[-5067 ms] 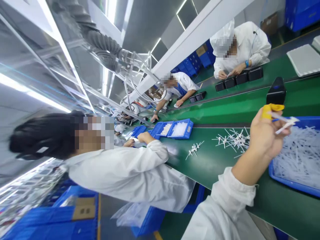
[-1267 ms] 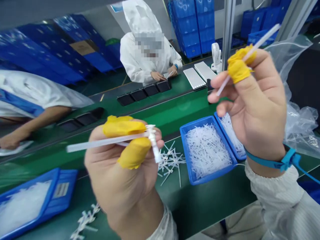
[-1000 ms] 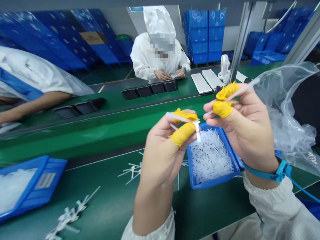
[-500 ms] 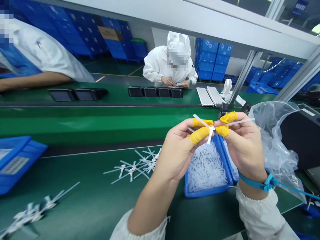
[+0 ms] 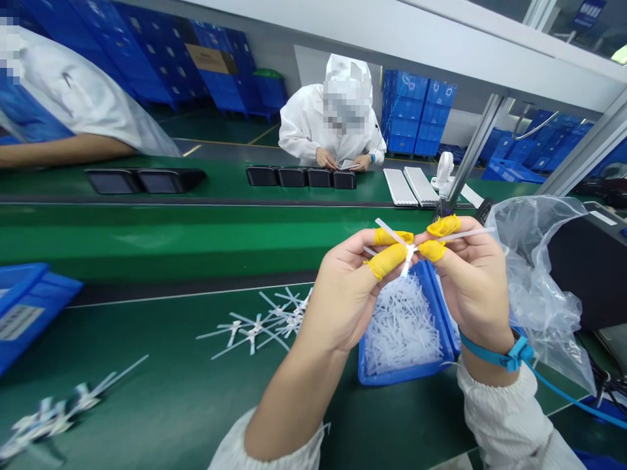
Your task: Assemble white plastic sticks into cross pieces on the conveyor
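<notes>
Yellow covers are on the thumb and index finger of both hands. My left hand (image 5: 343, 287) pinches a small white piece with strip-like arms (image 5: 407, 256) in front of me. My right hand (image 5: 473, 281) pinches a thin pale strip (image 5: 465, 234) whose inner end meets that piece; its other end sticks out to the right. Beneath the hands stands a blue bin (image 5: 406, 376) filled with short whitish strips (image 5: 401, 326). Left of my left forearm lies a group of white pieces with long strips (image 5: 255, 329) on the green table.
More strip pieces (image 5: 53, 418) lie at the lower left, below a blue bin (image 5: 29, 313). Clear plastic bags (image 5: 543, 294) are at the right. Across the bench, a person in white (image 5: 333, 130) works behind black devices (image 5: 294, 176); another person's arm (image 5: 68, 150) is at the left.
The view has shifted slightly, so both hands and the bench appear a little further left. Both pinches look the same, with the strip still against the white piece.
</notes>
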Tool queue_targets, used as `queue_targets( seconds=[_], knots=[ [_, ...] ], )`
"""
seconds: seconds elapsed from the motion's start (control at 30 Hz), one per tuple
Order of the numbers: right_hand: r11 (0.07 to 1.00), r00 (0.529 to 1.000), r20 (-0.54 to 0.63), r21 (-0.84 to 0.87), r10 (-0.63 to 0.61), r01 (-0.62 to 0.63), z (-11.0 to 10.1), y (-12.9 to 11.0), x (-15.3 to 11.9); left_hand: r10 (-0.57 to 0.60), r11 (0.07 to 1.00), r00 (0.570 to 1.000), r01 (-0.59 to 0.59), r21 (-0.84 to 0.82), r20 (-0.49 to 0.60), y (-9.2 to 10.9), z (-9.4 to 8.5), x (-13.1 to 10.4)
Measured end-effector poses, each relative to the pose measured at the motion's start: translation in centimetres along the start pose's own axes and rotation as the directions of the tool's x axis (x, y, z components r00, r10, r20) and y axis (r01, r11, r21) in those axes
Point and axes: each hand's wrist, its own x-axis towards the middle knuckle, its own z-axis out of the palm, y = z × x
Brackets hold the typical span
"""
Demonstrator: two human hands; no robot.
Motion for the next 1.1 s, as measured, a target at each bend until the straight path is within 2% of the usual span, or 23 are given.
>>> queue_targets(
  seconds=[0.4, 0.77, 0.9, 1.0, 1.1],
  knots=[
    [0.995, 0.998, 0.021, -0.084, -0.054, 0.055, -0.7, 0.1, 0.0, 0.085, 0.996, 0.994, -0.084, 0.015, -0.066, -0.4, 1.2, -0.9],
    [0.99, 0.992, 0.033, -0.066, -0.12, 0.122, -1.1, 0.4, 0.0, 0.185, 0.977, 0.98, -0.176, 0.124, -0.067, -0.5, 1.0, -1.4],
    [0.99, 0.987, 0.086, -0.021, -0.134, 0.136, -1.5, 0.5, 0.1, 0.233, 0.964, 0.971, -0.223, 0.148, -0.055, -0.7, 1.0, -1.8],
    [0.992, 0.985, 0.12, -0.013, -0.123, 0.126, -1.9, 0.3, 0.2, 0.225, 0.967, 0.974, -0.218, 0.129, -0.039, -0.8, 1.2, -1.9],
    [0.984, 0.983, 0.105, -0.076, -0.152, 0.16, -2.2, 0.1, 0.2, 0.177, 0.98, 0.984, -0.175, 0.09, -0.008, -0.5, 1.3, -1.8]
  ],
)
